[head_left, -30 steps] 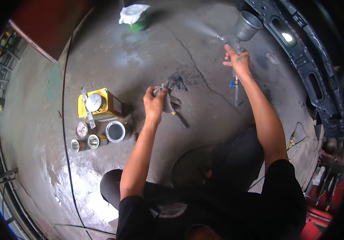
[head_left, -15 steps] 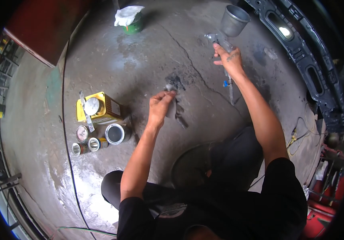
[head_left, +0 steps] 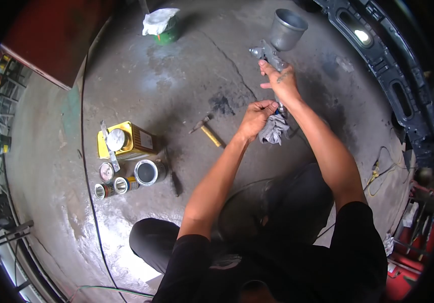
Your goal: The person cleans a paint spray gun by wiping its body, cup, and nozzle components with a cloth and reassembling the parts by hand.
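My right hand (head_left: pixel 283 83) is wrapped round the handle of a metal spray gun (head_left: pixel 268 54), whose nozzle points to the left. A grey open cup (head_left: pixel 288 31) stands at the top of the gun. Below that grip, my left hand (head_left: pixel 258 117) pinches a crumpled grey rag (head_left: pixel 274 130) by the lower end of the handle. Its fingertips are at the blue hose fitting, partly hidden by the hand and rag. A hammer (head_left: pixel 210 135) with a yellow handle lies on the floor to the left of my left hand.
To the left stand a yellow square tin (head_left: pixel 141 140), an open grey paint can (head_left: pixel 147 172) and several smaller cans. A green bucket (head_left: pixel 166 36) with a white cover is farther ahead. A dark car panel (head_left: pixel 378 65) curves along the right. A black hose (head_left: pixel 86 192) crosses the floor.
My left hand has moved right with the rag, from above the hammer to the gun's handle. The hammer is now uncovered. The spray gun and cup have shifted slightly left.
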Demonstrator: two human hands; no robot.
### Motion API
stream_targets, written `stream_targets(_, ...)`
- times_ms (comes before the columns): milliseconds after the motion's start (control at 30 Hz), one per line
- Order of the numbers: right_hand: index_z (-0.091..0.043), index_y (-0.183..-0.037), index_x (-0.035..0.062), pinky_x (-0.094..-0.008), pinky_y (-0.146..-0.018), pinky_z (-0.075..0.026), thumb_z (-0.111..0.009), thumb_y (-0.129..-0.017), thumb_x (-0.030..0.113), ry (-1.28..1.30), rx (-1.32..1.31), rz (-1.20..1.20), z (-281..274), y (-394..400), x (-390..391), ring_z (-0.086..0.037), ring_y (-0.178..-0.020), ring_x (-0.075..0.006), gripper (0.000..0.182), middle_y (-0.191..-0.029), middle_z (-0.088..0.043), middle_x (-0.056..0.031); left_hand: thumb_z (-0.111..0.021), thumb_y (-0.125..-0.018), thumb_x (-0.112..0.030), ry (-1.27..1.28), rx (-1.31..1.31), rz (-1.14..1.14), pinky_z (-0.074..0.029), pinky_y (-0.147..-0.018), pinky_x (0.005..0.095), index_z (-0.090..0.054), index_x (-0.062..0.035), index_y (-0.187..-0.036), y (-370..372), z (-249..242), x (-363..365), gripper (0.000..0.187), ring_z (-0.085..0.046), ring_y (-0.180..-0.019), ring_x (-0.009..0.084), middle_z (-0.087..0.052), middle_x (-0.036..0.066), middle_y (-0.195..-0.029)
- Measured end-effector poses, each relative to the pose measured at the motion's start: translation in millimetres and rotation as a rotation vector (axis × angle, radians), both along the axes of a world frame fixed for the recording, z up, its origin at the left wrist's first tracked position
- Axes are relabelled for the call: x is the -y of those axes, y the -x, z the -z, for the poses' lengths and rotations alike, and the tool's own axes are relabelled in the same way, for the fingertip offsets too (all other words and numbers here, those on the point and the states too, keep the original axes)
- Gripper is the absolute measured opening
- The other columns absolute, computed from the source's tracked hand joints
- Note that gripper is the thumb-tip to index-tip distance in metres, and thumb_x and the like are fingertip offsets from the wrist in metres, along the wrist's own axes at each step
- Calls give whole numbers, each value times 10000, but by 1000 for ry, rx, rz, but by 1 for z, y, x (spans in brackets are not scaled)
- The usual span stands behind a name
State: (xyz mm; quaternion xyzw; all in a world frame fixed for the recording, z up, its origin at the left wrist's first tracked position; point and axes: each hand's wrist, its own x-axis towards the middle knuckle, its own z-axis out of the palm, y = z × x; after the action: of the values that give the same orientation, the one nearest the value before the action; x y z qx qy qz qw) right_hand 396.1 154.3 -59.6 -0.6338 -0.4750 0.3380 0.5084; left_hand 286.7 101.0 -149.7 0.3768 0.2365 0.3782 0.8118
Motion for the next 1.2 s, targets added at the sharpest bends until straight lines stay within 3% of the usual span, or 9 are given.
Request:
stream_targets(133,-732,-1081,-4,-360,-637,-640,-765,-963,268,50,-16,81,6,-8,-6,-652,-830,-139,298,-932,-692,-53,-634,-1077,-164,3,64,-56,-551,-768,275,-746,35,-1170,-6,-8,-2,246,-673,-845,101,-758,38,-981)
stream_targets(233,-734,-1083,-4,-356,-624,-635,-765,-962,264,33,-13,64,-2,-12,-6,-651,-827,-140,296,-935,-694,-52,-622,-1085,-183,-43,14,-21,-558,-826,285,-721,58,-1186,-8,-10,-10,279,-686,-938,121,-746,70,-1030)
stream_targets(433,-739,-1063,-1,-353,-626,-632,-769,-960,267,23,-9,38,-8,-12,-1,-659,-824,-140,289,-921,-694,-50,-661,-1064,-163,-63,13,-34,-533,-823,277,-735,40,-1177,-12,-6,-13,244,-656,-907,99,-748,48,-1026)
stream_targets(533,-737,-1063,2,-350,-636,-635,-767,-963,278,31,1,20,-9,-14,-2,-663,-836,-137,295,-911,-693,-47,-676,-1045,-139,-118,-74,-58,-533,-854,296,-736,46,-1177,-10,-13,-12,235,-660,-937,119,-756,58,-1056)
stream_targets(667,-730,-1068,6,-348,-642,-639,-748,-980,298,-2,11,10,-5,-10,2,-664,-826,-135,306,-888,-692,-38,-702,-979,-125,-491,-548,-172,-548,-886,348,-725,31,-1221,11,-33,-19,290,-731,-965,198,-790,157,-1038)
stream_targets(767,-731,-1096,-36,-360,-623,-608,-752,-961,317,39,142,1,2,-19,-3,-743,-849,-227,379,-929,-751,-172,-690,-983,-135,-631,-885,-371,-557,-875,354,-728,5,-1229,34,-82,-29,286,-763,-928,231,-780,220,-976)
stream_targets(867,-712,-1127,-50,-429,-772,-579,-743,-945,250,-40,228,-14,-10,-14,4,-747,-935,-364,353,-956,-754,-242,-685,-947,-112,-904,-818,-681,-562,-809,439,-751,-102,-1190,37,-106,-43,251,-724,-930,382,-741,187,-1007)
stream_targets(1000,-696,-1140,-57,-461,-878,-545,-691,-926,148,-140,297,-31,7,-19,0,-720,-997,-453,297,-998,-741,-287,-708,-922,-122,-1203,-837,-674,-563,-805,433,-768,-121,-1177,28,-139,-57,262,-715,-953,359,-720,105,-1044)
stream_targets(1200,-687,-1120,-42,-463,-836,-540,-602,-906,63,-114,325,7,17,-25,-5,-702,-964,-435,253,-989,-732,-265,-733,-889,-118,-1278,-908,-579,-574,-795,426,-794,-121,-1083,20,-140,-70,204,-726,-932,328,-737,79,-1040)
